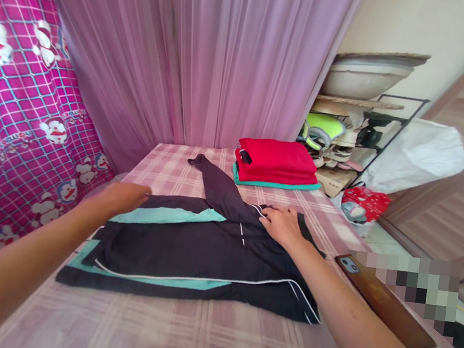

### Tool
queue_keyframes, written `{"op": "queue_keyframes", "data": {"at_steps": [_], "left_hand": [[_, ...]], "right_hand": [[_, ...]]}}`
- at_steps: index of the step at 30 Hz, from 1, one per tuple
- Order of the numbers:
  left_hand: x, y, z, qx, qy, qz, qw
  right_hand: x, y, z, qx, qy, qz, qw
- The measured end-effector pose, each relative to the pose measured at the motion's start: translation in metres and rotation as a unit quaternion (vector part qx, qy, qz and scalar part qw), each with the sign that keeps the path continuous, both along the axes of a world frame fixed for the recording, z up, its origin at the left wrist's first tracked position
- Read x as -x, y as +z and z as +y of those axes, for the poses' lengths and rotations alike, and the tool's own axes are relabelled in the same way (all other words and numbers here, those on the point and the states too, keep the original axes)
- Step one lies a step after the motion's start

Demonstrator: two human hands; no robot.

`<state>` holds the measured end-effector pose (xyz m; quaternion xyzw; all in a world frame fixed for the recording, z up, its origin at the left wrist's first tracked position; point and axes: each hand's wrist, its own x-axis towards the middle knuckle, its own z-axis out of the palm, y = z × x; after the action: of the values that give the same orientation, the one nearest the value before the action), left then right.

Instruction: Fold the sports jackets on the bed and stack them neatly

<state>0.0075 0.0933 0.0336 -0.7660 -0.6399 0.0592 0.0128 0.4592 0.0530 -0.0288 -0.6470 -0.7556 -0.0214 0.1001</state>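
Observation:
A dark track jacket (190, 250) with white piping and turquoise panels lies folded flat on the bed. One dark sleeve (220, 186) sticks out from it toward the curtain. At the jacket's far left edge is my left hand (126, 197), its fingers closed together at the cloth; the fingertips are partly hidden. My right hand (282, 224) rests on the far right part of the jacket by the white piping, palm down, fingers apart and slightly bent on the fabric.
Behind the jacket sits a stack of folded red clothes (278, 159) over a turquoise piece (297, 186). A brown-cased phone (385, 303) with a cable lies by the bed's right edge. Beyond stand a shoe rack (382, 121) and a white bag (421, 153). Purple curtains (228, 62) hang behind.

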Motion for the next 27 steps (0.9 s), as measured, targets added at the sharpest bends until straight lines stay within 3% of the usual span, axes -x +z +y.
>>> {"op": "queue_keyframes", "data": {"at_steps": [4,8,12,14,16,19,22,24,27], "left_hand": [[-0.088,0.009,0.036,-0.010,0.012,-0.055,0.998],[-0.156,-0.010,0.080,0.002,0.104,-0.208,0.973],[-0.195,-0.036,0.110,0.002,0.143,-0.269,0.952],[-0.204,-0.040,0.114,-0.012,0.150,-0.290,0.945],[-0.203,-0.034,0.109,-0.038,0.157,-0.308,0.938],[-0.184,-0.015,0.078,-0.105,0.142,-0.343,0.923],[-0.149,-0.003,0.013,-0.138,0.097,-0.357,0.919],[-0.122,-0.007,-0.040,-0.112,0.097,-0.336,0.930],[-0.083,-0.025,-0.110,-0.033,0.090,-0.325,0.941]], "right_hand": [[-0.003,-0.025,-0.015,-0.051,0.029,0.029,0.998],[-0.004,-0.039,-0.023,-0.073,0.040,0.057,0.995],[-0.006,-0.044,-0.023,-0.084,0.046,0.083,0.992],[-0.006,-0.045,-0.023,-0.085,0.052,0.094,0.991],[-0.007,-0.046,-0.023,-0.084,0.047,0.105,0.990],[-0.007,-0.046,-0.022,-0.086,0.029,0.124,0.988],[-0.008,-0.048,-0.021,-0.091,0.025,0.155,0.983],[-0.009,-0.049,-0.021,-0.095,0.025,0.177,0.979],[-0.011,-0.048,-0.024,-0.109,0.043,0.188,0.975]]}}
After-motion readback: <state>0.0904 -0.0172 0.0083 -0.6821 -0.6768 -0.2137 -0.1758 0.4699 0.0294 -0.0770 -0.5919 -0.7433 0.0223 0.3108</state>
